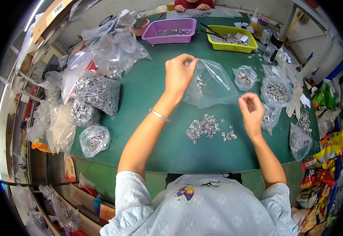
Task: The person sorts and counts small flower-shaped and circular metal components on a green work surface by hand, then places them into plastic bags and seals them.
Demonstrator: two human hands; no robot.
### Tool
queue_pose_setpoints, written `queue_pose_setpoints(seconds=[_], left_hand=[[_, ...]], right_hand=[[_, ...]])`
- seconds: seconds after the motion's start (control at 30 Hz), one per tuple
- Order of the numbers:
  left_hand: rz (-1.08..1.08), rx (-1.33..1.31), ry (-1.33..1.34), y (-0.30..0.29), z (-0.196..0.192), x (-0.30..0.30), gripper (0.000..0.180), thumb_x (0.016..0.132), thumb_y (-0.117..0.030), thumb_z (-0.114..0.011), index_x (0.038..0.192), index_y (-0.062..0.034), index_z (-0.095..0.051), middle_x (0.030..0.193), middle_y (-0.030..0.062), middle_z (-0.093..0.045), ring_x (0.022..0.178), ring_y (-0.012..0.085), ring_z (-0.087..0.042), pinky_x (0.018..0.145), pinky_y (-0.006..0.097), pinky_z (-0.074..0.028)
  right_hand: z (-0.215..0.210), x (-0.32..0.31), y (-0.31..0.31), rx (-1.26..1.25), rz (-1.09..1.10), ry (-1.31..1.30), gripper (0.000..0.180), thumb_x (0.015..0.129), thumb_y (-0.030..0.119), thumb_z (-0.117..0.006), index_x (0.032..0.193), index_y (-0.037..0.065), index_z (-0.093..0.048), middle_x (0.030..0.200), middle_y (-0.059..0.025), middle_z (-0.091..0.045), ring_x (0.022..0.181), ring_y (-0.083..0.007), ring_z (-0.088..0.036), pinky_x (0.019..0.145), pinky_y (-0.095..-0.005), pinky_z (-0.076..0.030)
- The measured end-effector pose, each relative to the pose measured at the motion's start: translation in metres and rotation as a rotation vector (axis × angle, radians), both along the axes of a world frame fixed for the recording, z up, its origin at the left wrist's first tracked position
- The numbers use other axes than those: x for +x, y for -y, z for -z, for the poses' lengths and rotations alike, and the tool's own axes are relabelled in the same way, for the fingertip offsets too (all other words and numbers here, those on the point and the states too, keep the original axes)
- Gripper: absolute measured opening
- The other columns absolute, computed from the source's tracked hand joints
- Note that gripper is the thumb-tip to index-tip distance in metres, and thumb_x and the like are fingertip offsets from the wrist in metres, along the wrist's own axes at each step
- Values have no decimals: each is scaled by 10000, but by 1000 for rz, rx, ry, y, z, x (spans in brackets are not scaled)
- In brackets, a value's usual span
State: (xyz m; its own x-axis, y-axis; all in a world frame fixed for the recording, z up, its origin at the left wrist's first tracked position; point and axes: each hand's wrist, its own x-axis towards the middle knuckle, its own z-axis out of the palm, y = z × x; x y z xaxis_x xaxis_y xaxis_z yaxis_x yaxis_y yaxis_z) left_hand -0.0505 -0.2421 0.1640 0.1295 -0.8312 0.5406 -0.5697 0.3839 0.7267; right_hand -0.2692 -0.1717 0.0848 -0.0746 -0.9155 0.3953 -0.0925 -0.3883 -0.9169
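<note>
Plainly, the clear bag [218,89] is pinched at its upper left corner by the left hand [179,74], whose thumb and fingers are closed on the film. From that grip the bag is spread rightward, its long axis slanted down toward the right hand [251,114], and a short column of metal pieces [200,84] is seen through the film of its left part. On the green table [218,159], the loose pile [204,128] is spread on the person's side of the bag, its long axis tilted slightly up to the right; just beside it the smaller cluster [229,134] is placed, to the lower left of the right hand, by which it is approached more closely than by the left. The right hand's fingers are curled near the bag's right corner (whether film is gripped there cannot be told, since the hand is blurred). Counted from left to right, at least three stuffed bags [96,91], one purple basin [170,40], one clear bag, one pile, one cluster, one lime-green basin [228,46] and at least four small bags [276,92] are found; the loose pieces are too crowded to be counted.
</note>
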Motion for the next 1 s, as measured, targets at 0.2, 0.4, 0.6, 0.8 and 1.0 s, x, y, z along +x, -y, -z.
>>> queue_pose_setpoints(seconds=[0.2, 0.4, 0.6, 0.8, 1.0], left_hand=[[87, 49, -65, -8, 5, -7, 141, 792, -88, -686, 868, 30, -669, 560, -24, -437, 523, 48, -371, 479, 233, -337], [181, 156, -54, -24, -1, -7, 289, 789, -83, -698, 1042, 32, -619, 669, -22, -491, 595, 39, -421, 527, 217, -378], [279, 177, -47, -40, 1, -8, 295, 802, -75, -687, 1068, 22, -607, 713, -27, -500, 644, 51, -455, 581, 220, -400], [361, 230, -78, -73, 38, -14, 213, 813, -39, -657, 1021, -3, -637, 696, -35, -506, 648, 52, -457, 577, 225, -401], [789, 547, 174, -132, 113, -25, 207, 831, -36, -600, 1025, 29, -635, 792, 106, -640, 662, 183, -609, 631, 303, -492]], right_hand=[[59, -11, -56, 42, -30, -835, 176, 690, 90, -747, 836, 43, -659, 866, -56, -584, 859, -250, -501, 761, -344, -358], [65, -5, -52, 21, -33, -917, 180, 671, 61, -738, 840, 59, -676, 842, -39, -589, 836, -232, -503, 738, -365, -320], [61, -17, -45, 261, -69, -487, 124, 729, 4, -692, 850, 28, -701, 697, -84, -612, 656, -193, -559, 674, -307, -407], [60, -26, -49, 480, -149, -272, 145, 783, -30, -627, 910, 1, -691, 768, -87, -666, 657, -137, -575, 623, -271, -461], [64, -31, -50, 422, -150, -319, 153, 852, -21, -565, 967, -34, -665, 863, -73, -694, 687, -75, -557, 632, -228, -452]])
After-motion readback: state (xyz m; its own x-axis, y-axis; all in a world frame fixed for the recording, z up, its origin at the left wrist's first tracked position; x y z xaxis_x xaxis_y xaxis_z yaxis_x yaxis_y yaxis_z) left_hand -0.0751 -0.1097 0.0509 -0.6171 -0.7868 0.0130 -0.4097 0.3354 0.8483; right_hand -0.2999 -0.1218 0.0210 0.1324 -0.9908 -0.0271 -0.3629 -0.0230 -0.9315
